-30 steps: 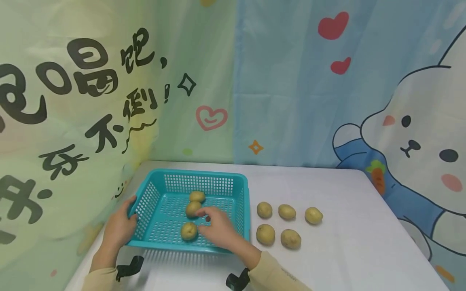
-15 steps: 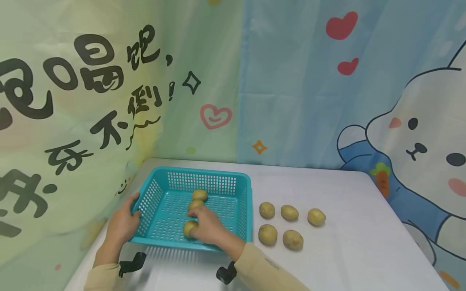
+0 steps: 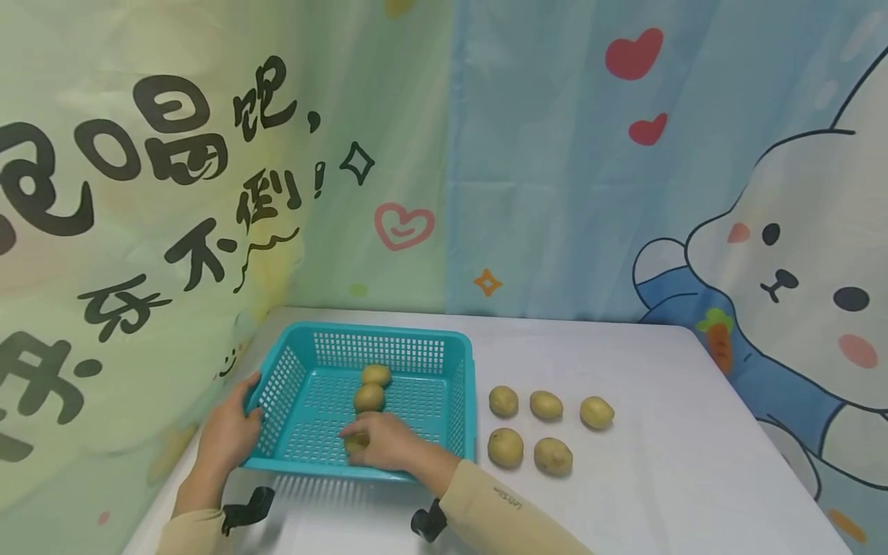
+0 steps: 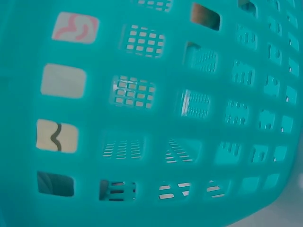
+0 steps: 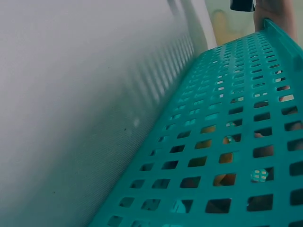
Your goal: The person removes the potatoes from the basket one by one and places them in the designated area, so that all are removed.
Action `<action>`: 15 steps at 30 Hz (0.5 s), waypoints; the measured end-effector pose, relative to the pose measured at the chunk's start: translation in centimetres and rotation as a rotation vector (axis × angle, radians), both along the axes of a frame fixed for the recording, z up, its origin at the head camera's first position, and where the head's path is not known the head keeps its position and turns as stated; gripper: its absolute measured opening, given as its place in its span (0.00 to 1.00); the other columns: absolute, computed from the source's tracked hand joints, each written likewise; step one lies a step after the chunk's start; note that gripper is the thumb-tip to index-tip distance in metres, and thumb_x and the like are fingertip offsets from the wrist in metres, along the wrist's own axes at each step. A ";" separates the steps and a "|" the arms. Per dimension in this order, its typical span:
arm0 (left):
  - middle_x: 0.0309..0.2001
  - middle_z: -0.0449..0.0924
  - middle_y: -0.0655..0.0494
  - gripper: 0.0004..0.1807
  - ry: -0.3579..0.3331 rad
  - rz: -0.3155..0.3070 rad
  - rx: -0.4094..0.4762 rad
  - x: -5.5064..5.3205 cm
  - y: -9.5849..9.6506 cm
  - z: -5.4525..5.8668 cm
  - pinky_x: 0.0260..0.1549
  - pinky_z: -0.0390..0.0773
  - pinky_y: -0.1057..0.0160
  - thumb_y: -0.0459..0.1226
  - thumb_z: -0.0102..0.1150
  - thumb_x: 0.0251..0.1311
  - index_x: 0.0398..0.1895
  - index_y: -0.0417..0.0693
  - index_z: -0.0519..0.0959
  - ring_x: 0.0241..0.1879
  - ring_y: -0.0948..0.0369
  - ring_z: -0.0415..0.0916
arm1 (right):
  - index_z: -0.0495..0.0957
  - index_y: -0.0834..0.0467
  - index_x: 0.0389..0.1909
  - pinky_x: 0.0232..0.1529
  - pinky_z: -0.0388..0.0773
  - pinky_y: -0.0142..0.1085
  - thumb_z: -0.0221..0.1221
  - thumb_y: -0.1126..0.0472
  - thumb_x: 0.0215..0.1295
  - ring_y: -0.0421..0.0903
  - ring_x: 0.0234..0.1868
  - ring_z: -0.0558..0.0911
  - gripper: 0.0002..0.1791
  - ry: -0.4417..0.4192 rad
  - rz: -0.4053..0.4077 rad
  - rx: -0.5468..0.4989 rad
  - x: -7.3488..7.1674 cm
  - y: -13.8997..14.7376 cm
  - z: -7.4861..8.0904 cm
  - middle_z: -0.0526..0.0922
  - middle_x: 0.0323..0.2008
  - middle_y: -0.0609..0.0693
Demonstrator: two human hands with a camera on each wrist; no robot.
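Note:
A teal plastic basket point(image 3: 444, 339) with lattice walls stands on the table. My left hand point(image 3: 229, 432) grips its left end at the rim. Inside, three potatoes form a rough line from back to front: a back potato point(image 3: 376, 375), a middle potato point(image 3: 369, 398) touching it, and a front potato point(image 3: 357, 443). My right hand point(image 3: 388, 443) reaches over the front wall and holds the front potato, its fingers curled over it and covering most of it. Close up, the basket's lattice wall point(image 4: 161, 123) fills the left wrist view. The right wrist view looks along the outside of the front wall point(image 5: 227, 132).
To the right of the basket, several potatoes lie on the white table point(image 3: 666, 478) in two rows, among them a back-row potato point(image 3: 597, 413) and a front-row potato point(image 3: 553, 456). A printed curtain point(image 3: 541, 231) hangs behind the table and along its left side.
My right hand has come down from beside the front potato and closed over it. The left hand keeps its grip on the basket, and the other potatoes stay put.

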State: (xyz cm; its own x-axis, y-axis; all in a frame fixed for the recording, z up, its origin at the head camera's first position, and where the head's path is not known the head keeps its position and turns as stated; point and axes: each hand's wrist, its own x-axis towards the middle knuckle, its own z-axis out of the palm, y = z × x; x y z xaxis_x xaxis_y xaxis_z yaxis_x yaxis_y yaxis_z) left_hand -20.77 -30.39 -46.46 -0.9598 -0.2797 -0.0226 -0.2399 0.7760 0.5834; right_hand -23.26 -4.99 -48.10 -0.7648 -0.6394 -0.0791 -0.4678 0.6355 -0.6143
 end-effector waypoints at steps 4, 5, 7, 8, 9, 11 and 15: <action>0.61 0.65 0.23 0.32 0.006 0.003 0.000 0.2 0.0 -0.1 0.23 0.66 0.60 0.32 0.44 0.69 0.76 0.44 0.53 0.35 0.47 0.72 | 0.82 0.49 0.54 0.57 0.71 0.44 0.68 0.56 0.57 0.51 0.61 0.74 0.22 0.005 0.016 -0.010 0.1 0.0 -0.2 0.76 0.61 0.53; 0.60 0.65 0.23 0.32 0.008 0.002 0.000 0.2 0.0 -0.1 0.23 0.66 0.60 0.32 0.44 0.69 0.76 0.43 0.53 0.34 0.47 0.72 | 0.83 0.50 0.54 0.54 0.73 0.40 0.68 0.57 0.56 0.49 0.57 0.76 0.21 0.007 0.012 -0.016 0.2 0.1 -0.2 0.78 0.58 0.52; 0.60 0.65 0.23 0.32 0.012 0.000 -0.002 0.3 0.0 -0.1 0.22 0.66 0.60 0.32 0.44 0.69 0.76 0.43 0.54 0.33 0.48 0.72 | 0.84 0.52 0.52 0.45 0.74 0.34 0.69 0.59 0.55 0.44 0.49 0.76 0.21 0.007 -0.003 -0.030 0.2 0.1 -0.2 0.80 0.50 0.50; 0.60 0.65 0.23 0.32 0.014 0.000 -0.004 0.3 0.0 -0.1 0.23 0.66 0.60 0.32 0.44 0.69 0.76 0.43 0.54 0.34 0.47 0.72 | 0.84 0.52 0.51 0.42 0.73 0.32 0.69 0.60 0.54 0.41 0.45 0.75 0.20 0.008 -0.015 -0.036 0.2 0.1 -0.3 0.80 0.47 0.49; 0.61 0.65 0.23 0.32 0.015 0.000 -0.004 0.3 0.1 -0.1 0.23 0.66 0.60 0.32 0.44 0.68 0.76 0.43 0.54 0.34 0.47 0.72 | 0.84 0.53 0.50 0.38 0.72 0.31 0.69 0.61 0.54 0.40 0.41 0.74 0.19 0.006 -0.027 -0.038 0.2 0.1 -0.3 0.79 0.44 0.49; 0.62 0.64 0.24 0.32 0.013 0.004 -0.004 0.3 0.1 -0.1 0.24 0.66 0.60 0.32 0.44 0.69 0.76 0.43 0.54 0.37 0.46 0.72 | 0.85 0.53 0.47 0.35 0.71 0.30 0.69 0.63 0.52 0.39 0.37 0.72 0.18 0.007 -0.056 -0.033 0.2 0.1 -0.3 0.78 0.40 0.48; 0.63 0.63 0.24 0.32 -0.001 0.014 0.007 0.3 0.2 -0.1 0.24 0.67 0.60 0.32 0.44 0.69 0.76 0.44 0.53 0.38 0.45 0.72 | 0.83 0.54 0.46 0.37 0.73 0.33 0.69 0.65 0.50 0.43 0.39 0.75 0.19 0.000 -0.101 -0.025 0.3 0.1 -0.2 0.80 0.40 0.50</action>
